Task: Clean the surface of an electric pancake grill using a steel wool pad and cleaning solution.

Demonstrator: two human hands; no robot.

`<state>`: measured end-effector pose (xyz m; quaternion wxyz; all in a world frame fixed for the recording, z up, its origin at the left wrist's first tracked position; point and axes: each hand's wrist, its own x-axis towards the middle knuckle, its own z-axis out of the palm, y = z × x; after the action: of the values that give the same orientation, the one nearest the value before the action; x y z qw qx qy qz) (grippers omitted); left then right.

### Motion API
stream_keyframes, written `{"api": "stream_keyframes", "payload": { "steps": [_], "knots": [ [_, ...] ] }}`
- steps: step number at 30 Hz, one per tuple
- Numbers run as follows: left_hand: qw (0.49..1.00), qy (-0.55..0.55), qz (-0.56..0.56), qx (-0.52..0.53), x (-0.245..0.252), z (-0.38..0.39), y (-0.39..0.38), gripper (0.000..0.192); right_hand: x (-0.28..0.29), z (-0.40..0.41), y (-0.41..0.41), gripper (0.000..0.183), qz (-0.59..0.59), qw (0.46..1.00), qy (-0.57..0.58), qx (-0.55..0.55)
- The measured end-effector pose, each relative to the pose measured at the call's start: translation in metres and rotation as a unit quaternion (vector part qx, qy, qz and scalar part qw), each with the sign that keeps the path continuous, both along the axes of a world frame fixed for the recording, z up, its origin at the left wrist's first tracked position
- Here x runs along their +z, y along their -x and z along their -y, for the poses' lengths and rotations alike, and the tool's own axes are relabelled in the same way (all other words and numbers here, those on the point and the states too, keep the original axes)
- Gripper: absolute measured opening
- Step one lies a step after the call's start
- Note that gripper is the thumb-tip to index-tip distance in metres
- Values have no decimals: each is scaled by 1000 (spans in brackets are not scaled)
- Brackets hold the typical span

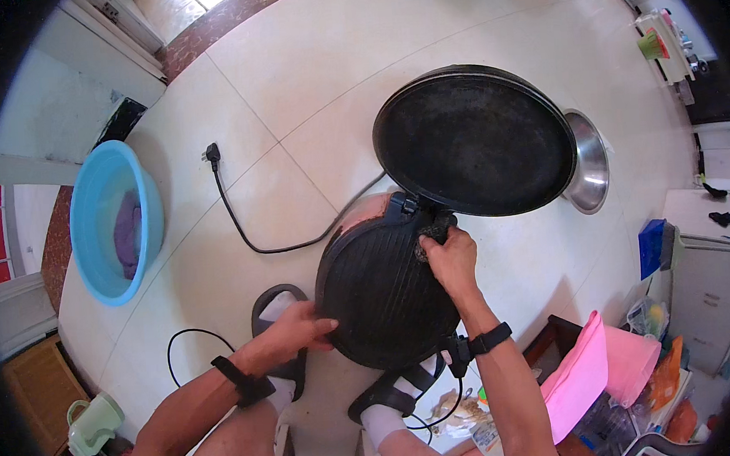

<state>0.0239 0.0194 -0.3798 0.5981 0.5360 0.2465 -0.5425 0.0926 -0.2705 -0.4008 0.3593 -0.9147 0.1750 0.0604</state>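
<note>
A round black electric griddle [385, 296] sits in front of my feet with its lid [476, 143] swung back at the hinge. Its lower plate has raised ridges, while the lid's inner face looks smooth and dark. My left hand [302, 328] grips the plate's left rim, thumb on top and fingers underneath. A dark, mesh-like scouring pad [427, 243] is in my right hand [453, 257], pressed against the plate edge by the hinge. A black power cord [266, 251] runs from the griddle to a plug [212, 154] lying on the tiles.
To the left stands a light-blue basin [80, 226] with a purple cloth [128, 236] inside. A steel bowl [588, 164] is partly hidden behind the lid. Pink bins [630, 362] and mixed clutter lie at lower right. A green pitcher [95, 426] is at lower left.
</note>
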Motion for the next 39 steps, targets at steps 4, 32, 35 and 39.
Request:
{"api": "stream_keyframes", "payload": {
  "steps": [4, 32, 35, 39],
  "knots": [
    [1000, -13, 7, -5, 5, -4, -2, 40, 15, -22, 27, 27, -95, 991, 30, 86],
    [1000, -8, 11, -9, -20, -7, 10, 42, 44, -46, 150, 23, -29, 954, -21, 298],
    [1000, -11, 11, -4, -21, -8, 8, 41, 37, -37, 129, 23, 23, 956, -17, 291],
    [999, -29, 11, -12, -14, -3, 4, 41, 35, -40, 113, 22, 50, 973, 9, 225]
  ]
}}
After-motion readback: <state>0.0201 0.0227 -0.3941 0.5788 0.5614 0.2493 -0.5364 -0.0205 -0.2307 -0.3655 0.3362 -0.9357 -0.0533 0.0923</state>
